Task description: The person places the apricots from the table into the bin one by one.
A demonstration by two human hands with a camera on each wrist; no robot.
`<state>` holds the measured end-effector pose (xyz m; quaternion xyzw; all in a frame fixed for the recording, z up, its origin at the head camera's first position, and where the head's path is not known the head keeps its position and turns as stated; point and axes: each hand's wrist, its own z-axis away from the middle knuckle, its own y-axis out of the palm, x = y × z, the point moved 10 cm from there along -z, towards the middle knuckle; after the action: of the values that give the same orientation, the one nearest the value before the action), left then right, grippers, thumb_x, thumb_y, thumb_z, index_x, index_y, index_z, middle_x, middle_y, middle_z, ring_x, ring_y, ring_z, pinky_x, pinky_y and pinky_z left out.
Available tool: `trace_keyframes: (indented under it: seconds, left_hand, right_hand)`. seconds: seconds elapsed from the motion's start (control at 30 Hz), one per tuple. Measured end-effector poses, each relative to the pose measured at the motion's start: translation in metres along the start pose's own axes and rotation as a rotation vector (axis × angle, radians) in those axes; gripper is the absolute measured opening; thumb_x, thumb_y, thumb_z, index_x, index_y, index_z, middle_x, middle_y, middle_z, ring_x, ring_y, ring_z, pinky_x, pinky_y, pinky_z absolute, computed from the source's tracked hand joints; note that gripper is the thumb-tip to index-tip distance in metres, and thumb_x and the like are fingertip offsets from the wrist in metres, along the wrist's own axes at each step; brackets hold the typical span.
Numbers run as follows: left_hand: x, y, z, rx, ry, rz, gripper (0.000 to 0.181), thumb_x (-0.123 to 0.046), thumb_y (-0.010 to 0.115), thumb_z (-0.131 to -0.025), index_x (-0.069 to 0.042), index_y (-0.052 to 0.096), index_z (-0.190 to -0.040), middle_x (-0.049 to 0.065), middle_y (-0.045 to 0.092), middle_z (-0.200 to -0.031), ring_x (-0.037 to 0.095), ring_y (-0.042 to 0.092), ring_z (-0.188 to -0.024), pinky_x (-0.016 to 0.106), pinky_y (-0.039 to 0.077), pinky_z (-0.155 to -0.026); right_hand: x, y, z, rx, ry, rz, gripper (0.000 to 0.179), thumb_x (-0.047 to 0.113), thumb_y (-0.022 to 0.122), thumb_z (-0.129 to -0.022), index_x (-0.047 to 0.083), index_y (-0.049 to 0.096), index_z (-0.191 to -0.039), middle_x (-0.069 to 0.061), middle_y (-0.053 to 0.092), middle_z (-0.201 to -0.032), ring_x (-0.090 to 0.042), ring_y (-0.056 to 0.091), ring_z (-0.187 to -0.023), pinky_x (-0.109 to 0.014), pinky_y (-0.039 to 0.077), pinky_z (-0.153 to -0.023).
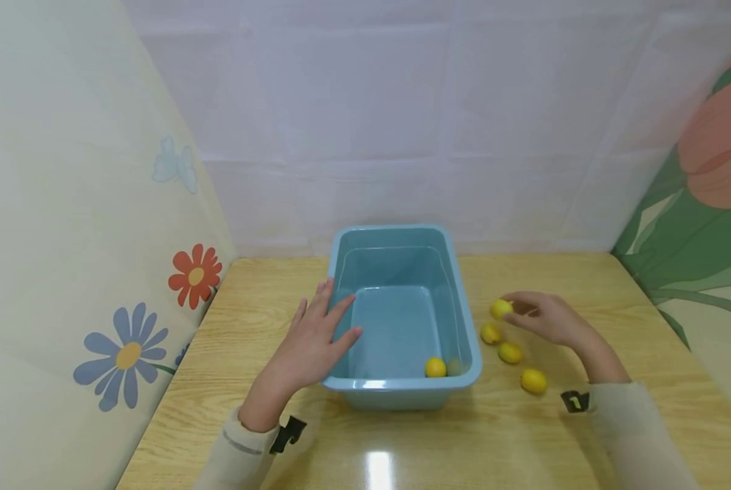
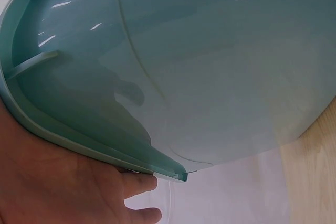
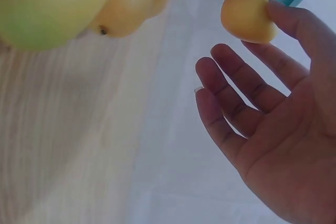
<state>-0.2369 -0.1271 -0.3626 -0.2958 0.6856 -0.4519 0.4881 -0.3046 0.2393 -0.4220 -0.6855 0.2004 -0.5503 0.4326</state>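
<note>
My right hand [image 1: 549, 318] pinches a small lemon [image 3: 245, 18] between thumb and index finger, the other fingers spread apart. It is just right of a blue plastic tub [image 1: 465, 309], over the table. Three more lemons lie in a loose line below it: one by the tub wall [image 1: 491, 333], one a little nearer [image 1: 510, 352] and one closest to the front [image 1: 533, 381]. Inside the tub, a single lemon [image 1: 435, 367] sits in the near right corner. My left hand [image 1: 309, 346] rests on the tub's left rim with its fingers extended.
The tub stands on a light wooden table [image 1: 261, 306] near a white cloth backdrop [image 1: 365, 122]. A flower-printed panel [image 1: 120, 224] borders the left side, and another panel with a large pink flower [image 1: 721, 163] borders the right.
</note>
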Motion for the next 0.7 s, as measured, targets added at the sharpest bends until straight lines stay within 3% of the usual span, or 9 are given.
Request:
trace_keyframes:
  seconds: [0.33,0.7]
  left_hand:
    - [0.001,0.000,0.000,0.006,-0.002,0.000,0.065,-0.050,0.047,-0.105,-0.013,0.039,-0.157,0.018,0.005,-0.169,0.033,0.002,-0.156,0.062,0.004,-0.122]
    - [0.001,0.000,0.000,0.011,0.000,0.009,0.064,-0.048,0.048,-0.105,-0.013,0.039,-0.157,0.018,0.004,-0.169,0.033,0.001,-0.156,0.062,0.003,-0.122]
  right_hand:
    - [0.027,-0.012,-0.001,-0.040,-0.044,-0.028,0.044,0.036,0.063,-0.101,0.007,0.064,-0.135,-0.015,0.070,-0.123,-0.033,0.065,-0.109,-0.056,0.053,-0.094]
    - [0.048,-0.028,-0.002,-0.144,-0.088,-0.055,0.046,0.035,0.065,-0.100,0.010,0.061,-0.139,-0.010,0.073,-0.116,-0.031,0.069,-0.103,-0.057,0.055,-0.088]
